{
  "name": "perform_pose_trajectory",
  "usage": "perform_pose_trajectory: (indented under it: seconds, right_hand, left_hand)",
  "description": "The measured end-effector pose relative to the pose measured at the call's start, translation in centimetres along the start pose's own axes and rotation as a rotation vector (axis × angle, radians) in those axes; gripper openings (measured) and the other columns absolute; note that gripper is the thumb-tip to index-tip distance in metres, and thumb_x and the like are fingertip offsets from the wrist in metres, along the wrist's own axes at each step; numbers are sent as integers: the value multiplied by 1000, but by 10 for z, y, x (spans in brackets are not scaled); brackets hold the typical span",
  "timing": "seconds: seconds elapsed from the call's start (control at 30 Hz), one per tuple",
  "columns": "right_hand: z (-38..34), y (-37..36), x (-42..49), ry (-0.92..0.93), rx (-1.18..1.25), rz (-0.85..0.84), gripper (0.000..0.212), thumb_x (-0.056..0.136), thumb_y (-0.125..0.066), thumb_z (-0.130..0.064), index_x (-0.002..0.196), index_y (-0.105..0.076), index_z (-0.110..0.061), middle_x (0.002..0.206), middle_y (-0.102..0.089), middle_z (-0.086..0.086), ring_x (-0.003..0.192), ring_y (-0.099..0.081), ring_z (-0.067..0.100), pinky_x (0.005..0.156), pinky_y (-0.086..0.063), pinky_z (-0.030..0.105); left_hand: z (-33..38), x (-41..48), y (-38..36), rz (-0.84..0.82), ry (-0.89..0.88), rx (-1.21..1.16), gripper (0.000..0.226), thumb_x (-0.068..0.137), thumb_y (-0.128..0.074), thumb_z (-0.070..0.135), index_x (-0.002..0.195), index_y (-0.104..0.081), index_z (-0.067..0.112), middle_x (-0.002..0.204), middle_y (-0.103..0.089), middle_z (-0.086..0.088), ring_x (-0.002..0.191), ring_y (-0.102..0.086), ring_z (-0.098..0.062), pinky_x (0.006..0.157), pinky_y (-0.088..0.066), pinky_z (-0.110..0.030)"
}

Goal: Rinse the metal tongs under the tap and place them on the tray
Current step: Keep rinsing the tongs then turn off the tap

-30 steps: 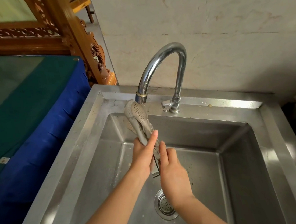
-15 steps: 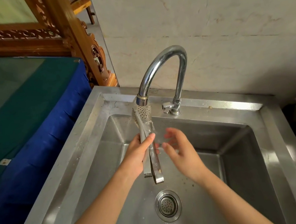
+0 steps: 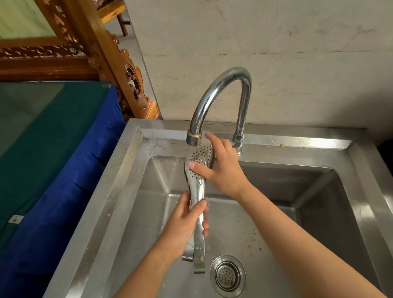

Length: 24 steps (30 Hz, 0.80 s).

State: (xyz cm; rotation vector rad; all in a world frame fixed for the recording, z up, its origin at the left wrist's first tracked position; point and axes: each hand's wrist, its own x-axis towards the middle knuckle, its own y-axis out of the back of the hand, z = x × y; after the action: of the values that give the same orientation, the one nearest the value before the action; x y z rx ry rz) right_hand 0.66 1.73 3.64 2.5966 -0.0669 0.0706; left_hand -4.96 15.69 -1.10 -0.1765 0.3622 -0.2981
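Gripped in the left hand's curled fingers, the tongs point heads-up at the tap; the right hand, apart earlier, now pinches the heads.

A pale stone wall with faint reddish veins and a thin dark horizontal seam fills the upper right. Below it stands a stainless steel sink unit, its flat rim touching the wall and catching bright patches of light along the right side. To the left, just beside the unit, is a table with a green top and a blue cloth skirt bearing a small white tag. Behind the table rises a carved brown wooden frame around a pale green panel. Between frame and wall, grey floor and a wooden furniture leg show.
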Motion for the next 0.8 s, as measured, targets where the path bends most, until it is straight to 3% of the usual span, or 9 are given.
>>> perform_pose_trajectory:
  seconds: [0.07,0.13,0.23,0.3,0.37,0.43,0.53,0.67,0.8]
  right_hand:
    - [-1,0,8,10,2,35,44,81,-67,-39,114,-56,-12,108,-47,3,105,-44,21,94,-39,31]
    - [-3,1,15,-10,85,70,18,85,-64,-31,79,-56,-16,87,-43,-1,83,-45,14,76,-37,18]
    - [-3,0,18,-64,203,144,38,91,-55,-25,56,-41,-19,69,-39,-6,68,-39,5,62,-31,20]
    - [-1,0,18,-82,226,165,31,93,-51,-24,65,-49,-12,66,-44,-4,66,-41,9,59,-34,20]
    - [1,3,19,-91,293,162,18,95,-48,-19,87,-60,-9,69,-51,-6,64,-47,9,60,-39,12]
    - [4,8,18,-117,297,173,23,97,-41,-15,102,-63,-8,70,-56,-9,57,-52,5,57,-43,8]
    - [10,16,14,-169,230,205,29,99,-36,-21,104,-62,-10,69,-62,-8,51,-55,-1,57,-46,11]
    - [19,23,12,-319,85,304,29,98,-36,-26,98,-62,-14,74,-69,2,80,-63,21,67,-44,29]
    - [24,22,14,-286,-80,204,28,93,-45,-14,119,-56,-12,103,-66,12,96,-61,28,81,-51,39]
  left_hand:
    - [3,-4,3,27,-55,145,8,92,-52,13,99,-51,17,71,-52,-2,46,-51,-13,44,-46,-28]
    - [6,-8,6,37,-91,244,5,92,-51,13,97,-48,13,67,-50,-1,45,-51,-13,44,-46,-28]
    - [8,-12,8,42,-95,299,5,92,-51,13,96,-47,12,65,-51,4,44,-50,-15,47,-46,-32]
    - [11,-12,11,37,-97,325,3,93,-49,14,96,-49,12,67,-52,3,44,-48,-17,47,-45,-34]
    - [12,-11,15,47,-94,330,2,94,-48,15,94,-50,13,68,-53,1,42,-47,-16,45,-44,-33]
    - [13,-9,20,50,-80,323,3,94,-49,18,94,-51,16,67,-53,2,42,-46,-15,42,-44,-30]
    - [13,-6,24,12,-58,302,4,93,-50,23,93,-54,23,63,-53,8,42,-46,-13,40,-43,-25]
    - [11,-3,21,33,-22,267,11,91,-53,25,93,-51,14,59,-52,8,40,-44,-13,40,-43,-25]
    - [12,-2,19,131,41,145,7,91,-54,17,89,-49,12,61,-51,2,40,-43,-10,40,-43,-27]
